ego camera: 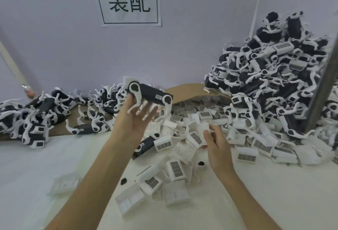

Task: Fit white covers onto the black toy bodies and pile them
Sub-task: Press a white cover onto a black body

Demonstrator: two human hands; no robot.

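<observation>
Left hand point(136, 120) raised above the table point(36, 171), palm up, fingers spread wide. A black body point(150, 93) with white legs sits just above the fingertips, tilted, its near leg hanging across the index finger. Cannot tell whether the fingers actually touch it or whether it is in the air; nothing is gripped.

Right hand point(216, 145) is lower and to the right, over the loose covers. Thumb and fingers pinch 1 white cover point(204, 129) at its lower edge; the cover stands roughly upright, plain side toward the camera.

Cover heap point(247, 147): many white covers lie scattered from table centre to the right, some showing a dark grille patch, some face down. 1 more black body point(146, 144) lies in this heap between the 2 forearms, partly under covers. 2 small black bits point(200, 163) lie on the table among the near covers.

Left pile point(36, 116): black bodies with white legs, low and spread out, lying partly on cardboard point(190, 90). Right pile point(274, 76): much taller, stacked against the wall, black-and-white toys, several showing white covers on top.

Wall behind carries a paper sign point(128, 0) with 2 printed characters. A grey pole point(321, 87) slants across the right pile.
</observation>
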